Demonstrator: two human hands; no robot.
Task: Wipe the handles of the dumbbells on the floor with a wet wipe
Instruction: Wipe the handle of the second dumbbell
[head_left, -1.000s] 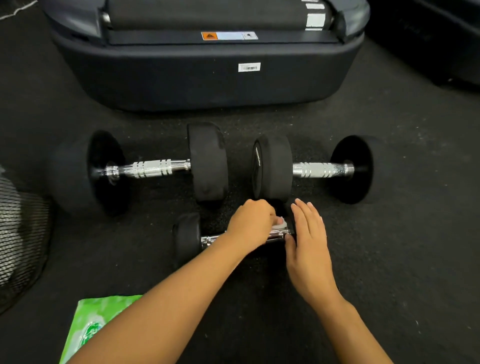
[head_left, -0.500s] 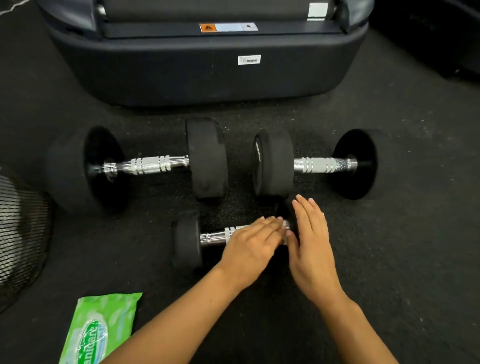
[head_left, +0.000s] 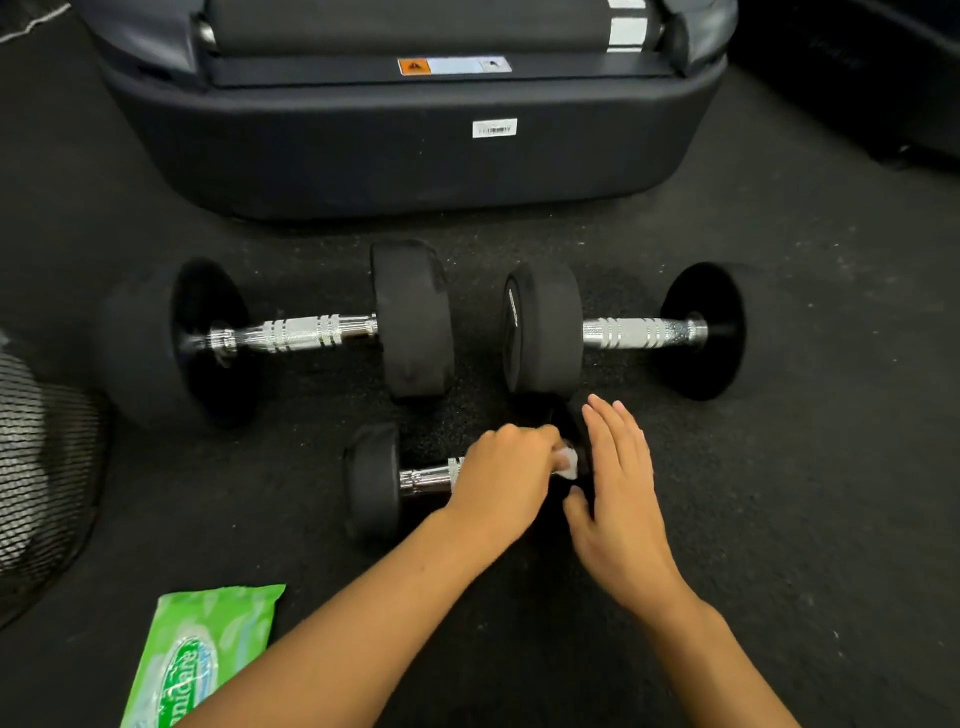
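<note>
The small dumbbell (head_left: 387, 480) with matte black rubber heads and a ribbed chrome handle lies on the floor nearest the person. Only its left head and a short stretch of shiny bar show; the rest of the bar sits under the left hand (head_left: 501, 480), and its right head is almost wholly hidden in shadow beneath the right hand (head_left: 618, 499). The left hand's fingers are curled down over the handle, and a crumpled white wet wipe (head_left: 568, 461) pokes out just past their tips. The right hand's fingers lie straight and close together, flat over the dark right end of the dumbbell, thumb tucked toward the wipe; whether the palm presses the rubber cannot be told

Beyond the fingertips rest two larger dumbbells end to end: the left large dumbbell (head_left: 410, 319) with thick black round heads and a knurled, ringed chrome bar, and the right large dumbbell (head_left: 543, 332) of the same make, its near head just above the right fingers

The floor (head_left: 805, 493) is black speckled rubber matting. Behind the wrists, at the lower left, lies a glossy green wet wipe packet (head_left: 192, 660), cut off by the frame edge. A black wire mesh guard (head_left: 36, 467) is cropped at the far left, and a dark moulded machine base (head_left: 405, 156) with a white barcode sticker stands beyond the dumbbells
</note>
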